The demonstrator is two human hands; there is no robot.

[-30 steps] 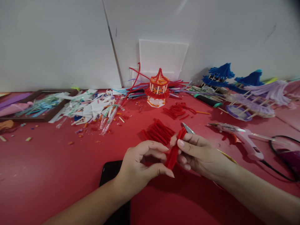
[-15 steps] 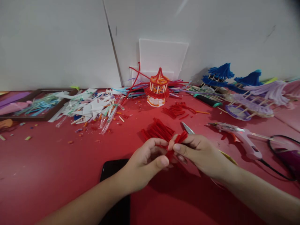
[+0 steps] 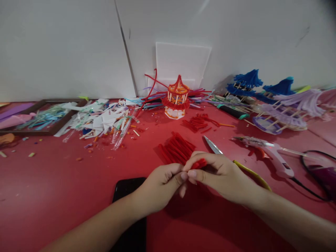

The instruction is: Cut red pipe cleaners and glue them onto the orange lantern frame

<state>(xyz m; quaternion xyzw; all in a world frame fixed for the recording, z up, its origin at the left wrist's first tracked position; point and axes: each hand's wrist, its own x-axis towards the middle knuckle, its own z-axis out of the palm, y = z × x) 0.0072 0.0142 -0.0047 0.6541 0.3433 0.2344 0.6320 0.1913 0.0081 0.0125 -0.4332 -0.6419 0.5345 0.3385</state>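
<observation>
Filling a brown frame (image 3: 47, 132) with green and blue bits well left of the left hand (image 3: 162, 187), apparently as a tray. Heaping white and clear scraps (image 3: 106, 119) ahead and left of that hand, likely out of its way. Placing a black phone (image 3: 130, 229) just left of the same hand, partly under its wrist. Pressing the left thumb and forefinger together against the right fingertips, hiding any strip between them and leaving a grip there impossible to tell. Laying a pile of red strips (image 3: 177, 147) side by side just ahead of both hands, probably for easy reach. Standing a red and orange tower (image 3: 178, 94) upright farther ahead, perhaps safe from elbows. Grouping shorter red pieces (image 3: 195, 124) beyond the pile, seemingly for sorting. Clamping the right hand (image 3: 215, 169) on a red bundle (image 3: 199, 163) between thumb and forefinger, presumably against spreading. Resting scissors (image 3: 213, 145) just beyond that hand, pointing away from it. Crowding blue-roofed models (image 3: 245, 79) far ahead and right. Laying a glue gun (image 3: 279, 162) right of the right hand, probably within reach, and tilting a lilac model (image 3: 283, 117) beyond.
</observation>
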